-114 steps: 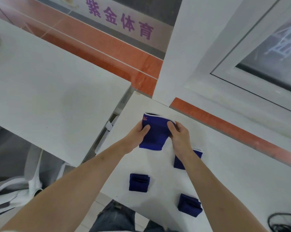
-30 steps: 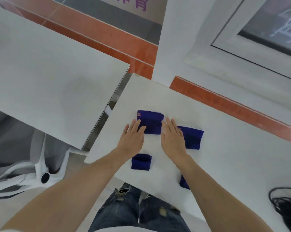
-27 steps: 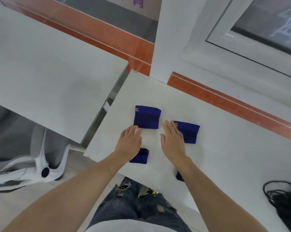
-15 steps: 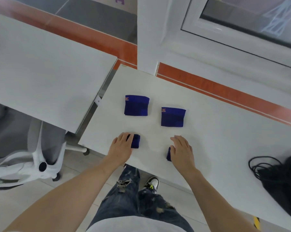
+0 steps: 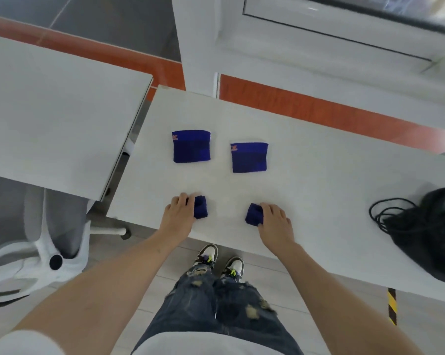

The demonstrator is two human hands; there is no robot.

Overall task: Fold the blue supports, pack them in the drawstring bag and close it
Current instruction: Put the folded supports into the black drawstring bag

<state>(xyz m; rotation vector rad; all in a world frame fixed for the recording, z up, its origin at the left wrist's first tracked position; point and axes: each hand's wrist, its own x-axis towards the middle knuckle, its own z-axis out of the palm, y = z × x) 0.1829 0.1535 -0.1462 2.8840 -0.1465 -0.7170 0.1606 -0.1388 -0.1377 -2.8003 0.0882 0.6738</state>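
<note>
Your left hand (image 5: 178,218) curls its fingers (image 5: 183,201) over one small folded blue support (image 5: 200,207) near the surface's (image 5: 318,175) front edge; your right hand (image 5: 275,221) grips another (image 5: 253,213); two larger folded supports (image 5: 191,146) (image 5: 249,157) lie flat farther back, side by side, apart; the black drawstring bag (image 5: 431,234) slumps at right, cords loose.

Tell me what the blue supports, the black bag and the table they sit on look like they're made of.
Blue supports: apparently a knitted stretch fabric, matte, with darker woven bands and a soft folded edge.
Black bag: probably thin synthetic cloth, slumped and wrinkled with a faint sheen; its cord looks like round braided string.
Table: seemingly laminate board, pale grey and matte, with faint wood-grain streaks.
</note>
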